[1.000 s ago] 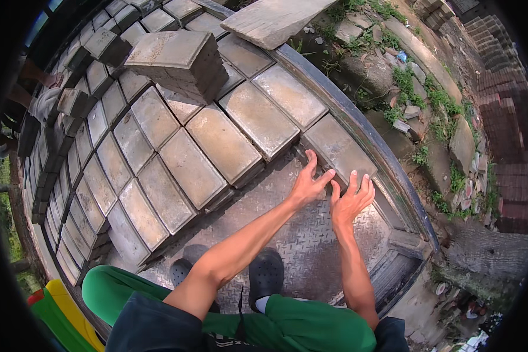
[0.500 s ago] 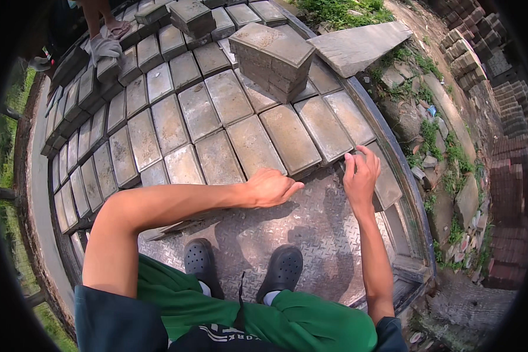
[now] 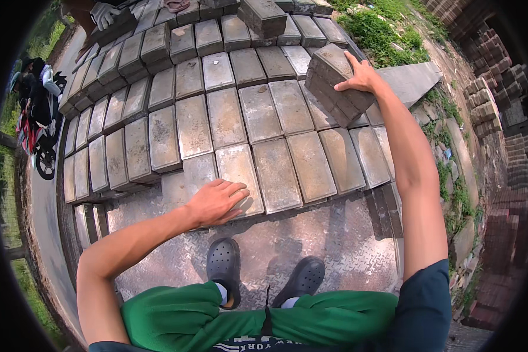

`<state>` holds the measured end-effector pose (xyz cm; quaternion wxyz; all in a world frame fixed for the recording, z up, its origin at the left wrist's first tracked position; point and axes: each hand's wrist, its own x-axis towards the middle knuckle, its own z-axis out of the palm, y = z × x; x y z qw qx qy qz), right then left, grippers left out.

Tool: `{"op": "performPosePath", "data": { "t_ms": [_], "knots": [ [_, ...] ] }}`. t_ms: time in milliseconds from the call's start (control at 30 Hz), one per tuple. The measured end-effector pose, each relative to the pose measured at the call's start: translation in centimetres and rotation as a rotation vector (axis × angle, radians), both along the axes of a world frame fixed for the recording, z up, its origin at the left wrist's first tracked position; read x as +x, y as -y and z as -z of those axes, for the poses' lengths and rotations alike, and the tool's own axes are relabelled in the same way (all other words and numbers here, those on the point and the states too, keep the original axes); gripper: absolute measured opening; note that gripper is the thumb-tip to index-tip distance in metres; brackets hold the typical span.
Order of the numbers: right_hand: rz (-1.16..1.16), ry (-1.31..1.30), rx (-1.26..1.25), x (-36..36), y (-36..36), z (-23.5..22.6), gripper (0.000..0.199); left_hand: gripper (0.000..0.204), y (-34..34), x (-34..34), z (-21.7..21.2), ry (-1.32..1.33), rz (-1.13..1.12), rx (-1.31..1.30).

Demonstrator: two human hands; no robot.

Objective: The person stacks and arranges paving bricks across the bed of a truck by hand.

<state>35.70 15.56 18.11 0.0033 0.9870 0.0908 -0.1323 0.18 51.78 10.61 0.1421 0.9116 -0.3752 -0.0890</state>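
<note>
Stack of grey paving blocks (image 3: 324, 82), several layers high: stood near the right end of the laid blocks (image 3: 278, 170), on their upper face. Right hand (image 3: 364, 77): spread wide over the stack's top, thumb apart from the fingers; whether any weight is taken cannot be told. Left hand (image 3: 216, 202): palm down, fingers loosely parted, laid over a block in the front row, nothing grasped; whether it is leaned upon cannot be told. Handling, as judged: heavy, rough-edged, best lifted one block at a time from the top, with both hands brought to opposite ends so that the layers beneath are not dragged or toppled. Fingertips are best kept out of the joints between blocks, and the block held level and close to the body. Grey board (image 3: 410, 85): just beyond the stack on the right, best left unknocked. Clogs (image 3: 224, 264): one pair, worn, on the patterned metal floor (image 3: 176, 258) close to the front row; toes are best kept from under any lifted block.
</note>
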Motion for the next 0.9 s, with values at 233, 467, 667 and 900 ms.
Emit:
{"op": "performPosePath", "data": {
  "t_ms": [233, 467, 667, 900],
  "knots": [
    [0.186, 0.138, 0.101, -3.2, -2.2, 0.4, 0.117, 0.046, -4.8, -4.0, 0.2, 0.017, -0.03, 0.04],
    [0.217, 0.136, 0.067, -12.1, -2.2, -1.0, 0.112, 0.046, -8.5, -10.6, -0.4, 0.05, -0.466, -0.132],
    [0.118, 0.12, 0.114, -24.0, 2.6, -0.2, 0.107, 0.039, -11.7, -15.5, 3.6, 0.207, -0.997, -0.352],
    [0.559, -0.305, 0.188, -43.2, 10.3, 1.9, 0.108, 0.038, -16.8, -20.5, 6.6, 0.134, -1.257, -0.355]
  ]
}}
